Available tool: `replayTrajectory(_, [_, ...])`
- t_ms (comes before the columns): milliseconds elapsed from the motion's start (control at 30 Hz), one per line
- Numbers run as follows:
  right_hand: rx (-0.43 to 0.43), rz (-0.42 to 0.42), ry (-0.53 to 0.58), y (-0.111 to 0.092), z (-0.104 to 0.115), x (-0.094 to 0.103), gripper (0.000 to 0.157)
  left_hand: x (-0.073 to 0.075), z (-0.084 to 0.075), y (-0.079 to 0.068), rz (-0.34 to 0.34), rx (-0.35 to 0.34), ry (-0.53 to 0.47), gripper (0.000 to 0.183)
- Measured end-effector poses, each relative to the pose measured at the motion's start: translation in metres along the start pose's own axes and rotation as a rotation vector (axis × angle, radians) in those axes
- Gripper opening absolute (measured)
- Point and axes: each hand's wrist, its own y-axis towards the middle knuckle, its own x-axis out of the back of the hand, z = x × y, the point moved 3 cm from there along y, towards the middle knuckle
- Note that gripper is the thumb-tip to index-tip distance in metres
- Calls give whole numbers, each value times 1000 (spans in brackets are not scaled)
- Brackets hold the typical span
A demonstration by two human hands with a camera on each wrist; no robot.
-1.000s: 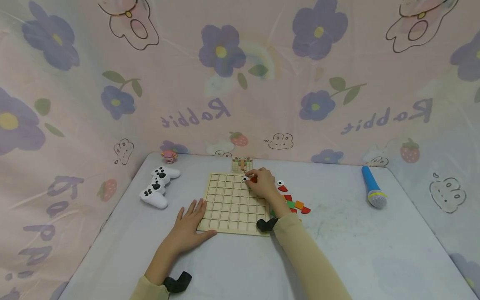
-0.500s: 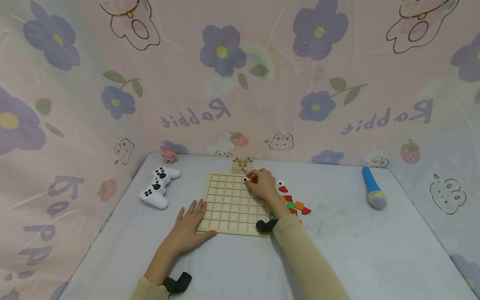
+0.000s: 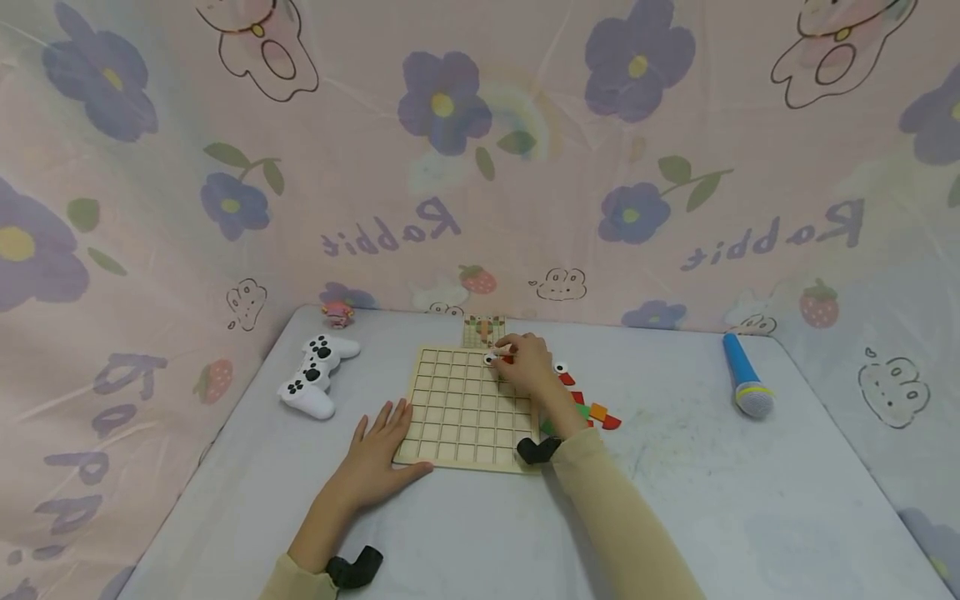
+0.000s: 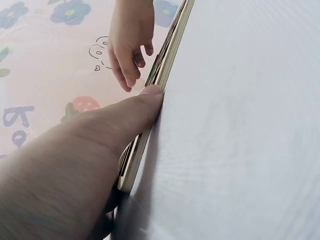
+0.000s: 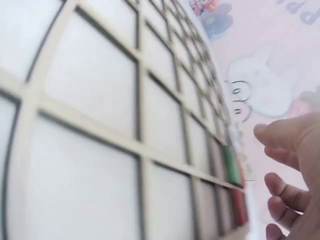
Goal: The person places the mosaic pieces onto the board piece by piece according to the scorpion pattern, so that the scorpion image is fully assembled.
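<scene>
My left hand (image 3: 382, 454) lies spread at the left side of the wooden grid board (image 3: 465, 417), its thumb (image 4: 150, 97) along the near edge. Over the board's far right part is my right hand (image 3: 525, 367), thumb and forefinger at a small round white piece with a black dot (image 3: 490, 359). In the left wrist view a pale disc (image 4: 139, 84) shows at the right hand's fingertips, just above the board. A red piece (image 3: 507, 358) is partly hidden beneath that hand. The right wrist view shows a green piece (image 5: 231, 165) and a red one in the board's cells.
Several red, green and orange pieces (image 3: 597, 412) lie right of the board, with another eye-like disc (image 3: 561, 367). Behind the board is a pattern card (image 3: 483, 330). A white game controller (image 3: 315, 375) and pink figurine (image 3: 339, 313) are at left, a blue toy microphone (image 3: 746, 375) at right.
The right hand has shifted very slightly, its forefinger raised a little from the white disc and the forearm a touch further right. The left hand stays in place.
</scene>
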Motion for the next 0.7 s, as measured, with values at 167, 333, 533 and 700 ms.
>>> replayTrajectory(167, [3, -16, 62, -11, -3, 26, 38, -2, 2, 1, 23, 10, 11, 106])
replayTrajectory(333, [25, -83, 57, -27, -21, 53, 37, -3, 3, 2, 13, 4, 10, 106])
replayTrajectory(533, [-7, -140, 43, -53, -44, 79, 33, -4, 5, 2, 15, 10, 16, 106])
replayTrajectory(700, [-79, -131, 37, -70, -62, 88, 32, -3, 3, 1, 17, 10, 8, 107])
